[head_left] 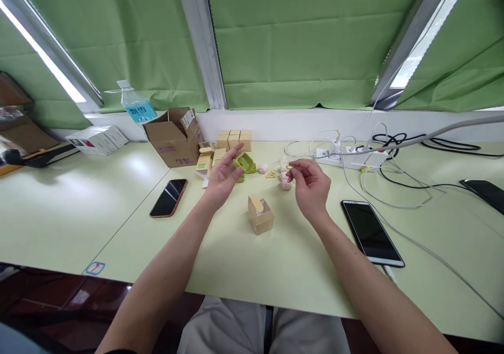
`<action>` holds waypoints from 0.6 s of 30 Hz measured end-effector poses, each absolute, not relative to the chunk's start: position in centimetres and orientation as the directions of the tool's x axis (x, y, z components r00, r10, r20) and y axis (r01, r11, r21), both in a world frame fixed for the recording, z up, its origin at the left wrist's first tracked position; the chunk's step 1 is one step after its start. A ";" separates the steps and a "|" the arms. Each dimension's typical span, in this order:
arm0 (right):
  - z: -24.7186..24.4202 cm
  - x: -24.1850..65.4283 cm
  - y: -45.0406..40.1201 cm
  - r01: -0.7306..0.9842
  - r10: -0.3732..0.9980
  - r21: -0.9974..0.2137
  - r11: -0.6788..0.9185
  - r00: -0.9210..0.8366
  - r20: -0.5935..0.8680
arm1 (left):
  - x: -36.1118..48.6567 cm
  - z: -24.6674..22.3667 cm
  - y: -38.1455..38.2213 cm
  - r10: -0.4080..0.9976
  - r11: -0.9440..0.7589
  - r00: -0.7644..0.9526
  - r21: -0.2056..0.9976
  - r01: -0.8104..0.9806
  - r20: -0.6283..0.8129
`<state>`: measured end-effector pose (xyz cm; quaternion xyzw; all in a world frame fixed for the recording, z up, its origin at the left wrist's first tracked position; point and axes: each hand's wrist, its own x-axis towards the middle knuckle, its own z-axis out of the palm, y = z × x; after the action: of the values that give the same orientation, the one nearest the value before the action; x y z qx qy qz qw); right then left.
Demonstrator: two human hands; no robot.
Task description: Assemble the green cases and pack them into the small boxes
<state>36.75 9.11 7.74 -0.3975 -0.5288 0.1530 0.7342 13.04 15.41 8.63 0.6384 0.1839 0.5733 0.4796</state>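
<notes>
My left hand is raised, palm up with fingers spread, and holds nothing. It is beside green plastic cases. My right hand pinches a small yellow loop between thumb and fingertips; its exact kind is too small to make out. Similar yellow loops lie on the table between the hands, close to a pale pink rounded piece. More pink pieces sit just left of my right hand, partly covered by it. Nearer to me stands a small cardboard box, open at the top.
Open small boxes and a row of closed ones stand behind my left hand. A large carton is at back left. Phones lie on both sides. Cables run from a power strip across the right side.
</notes>
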 end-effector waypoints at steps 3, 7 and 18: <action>8.6 35.9 7.9 0.123 0.676 -0.743 0.657 0.339 0.654 | 13.1 9.4 14.4 0.782 -0.359 0.366 0.845 -0.397 0.504; 9.3 34.7 6.3 0.116 0.660 -0.700 0.704 0.256 0.706 | 13.5 10.0 13.4 0.756 -0.283 0.446 0.854 -0.436 0.478; 10.1 33.8 5.1 0.517 0.295 -0.281 0.808 0.057 0.954 | 14.1 9.9 12.4 0.707 -0.311 0.532 0.880 -0.359 0.467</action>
<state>33.78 5.11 10.07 -0.2980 -0.6817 -0.0838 0.6630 14.06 12.44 9.86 0.6622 0.1312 0.4659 0.5720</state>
